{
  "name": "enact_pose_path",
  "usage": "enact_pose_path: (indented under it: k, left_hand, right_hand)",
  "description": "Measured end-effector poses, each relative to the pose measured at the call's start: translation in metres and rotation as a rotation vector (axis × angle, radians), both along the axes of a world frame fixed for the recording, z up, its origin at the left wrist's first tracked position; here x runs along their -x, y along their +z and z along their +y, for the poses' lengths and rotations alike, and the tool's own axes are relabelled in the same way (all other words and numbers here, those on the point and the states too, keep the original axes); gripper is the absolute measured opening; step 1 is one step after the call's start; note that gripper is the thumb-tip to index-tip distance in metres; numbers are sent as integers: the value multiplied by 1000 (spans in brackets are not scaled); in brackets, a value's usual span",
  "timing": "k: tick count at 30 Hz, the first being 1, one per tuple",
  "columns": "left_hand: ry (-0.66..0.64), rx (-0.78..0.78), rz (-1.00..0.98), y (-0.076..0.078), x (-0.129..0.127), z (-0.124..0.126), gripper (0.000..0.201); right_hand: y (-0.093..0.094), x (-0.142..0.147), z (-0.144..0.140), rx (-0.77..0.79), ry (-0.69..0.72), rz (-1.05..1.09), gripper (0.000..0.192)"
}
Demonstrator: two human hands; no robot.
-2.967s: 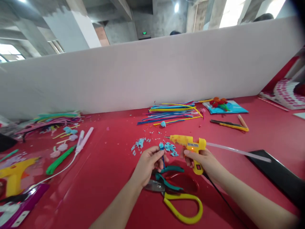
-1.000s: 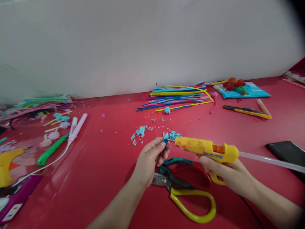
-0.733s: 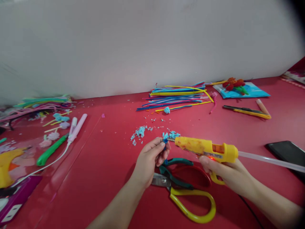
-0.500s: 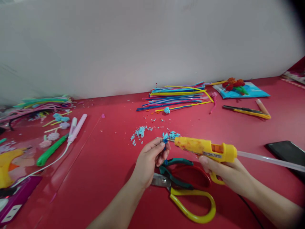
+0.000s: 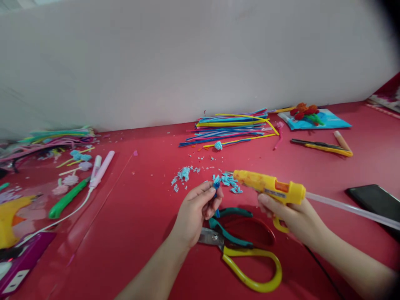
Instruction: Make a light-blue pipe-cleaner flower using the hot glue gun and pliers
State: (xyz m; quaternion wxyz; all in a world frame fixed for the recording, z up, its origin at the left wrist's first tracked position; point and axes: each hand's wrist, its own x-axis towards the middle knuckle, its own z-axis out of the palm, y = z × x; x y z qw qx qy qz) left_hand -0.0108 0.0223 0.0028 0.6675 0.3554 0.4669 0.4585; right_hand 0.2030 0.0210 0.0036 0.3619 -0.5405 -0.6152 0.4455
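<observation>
Blue fuzzy stem piece [image 5: 216,183], light, soft and bendable, pinched by left hand [image 5: 194,210] above red table [image 5: 131,208], best gripped low on stem; yellow glue gun [image 5: 269,188] clasped in right hand [image 5: 295,216], nozzle just beside.

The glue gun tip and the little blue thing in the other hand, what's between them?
In the head view, only light blue scraps on the red table.

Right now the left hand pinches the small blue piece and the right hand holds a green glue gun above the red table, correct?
Not quite: the head view shows the glue gun in the right hand is yellow, not green. The left hand does pinch the small blue piece above the red table.
</observation>
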Motion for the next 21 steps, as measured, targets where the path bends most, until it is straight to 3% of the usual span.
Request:
enact_pose_path:
  k: [5,13,18,21]
  left_hand:
    - [33,-60,59,1,1,2,17]
    - [41,-177,302,-2,5,6,19]
    - [34,-202,373,0,6,8,21]
    - [59,-226,416,1,7,10,24]
  right_hand:
    - [-12,-12,20,-12,7,-172,17]
    - [-24,-26,47,-19,-96,-795,50]
    - [-19,-33,47,-79,-92,-1014,49]
    - [-10,-26,41,-204,-61,-1058,43]
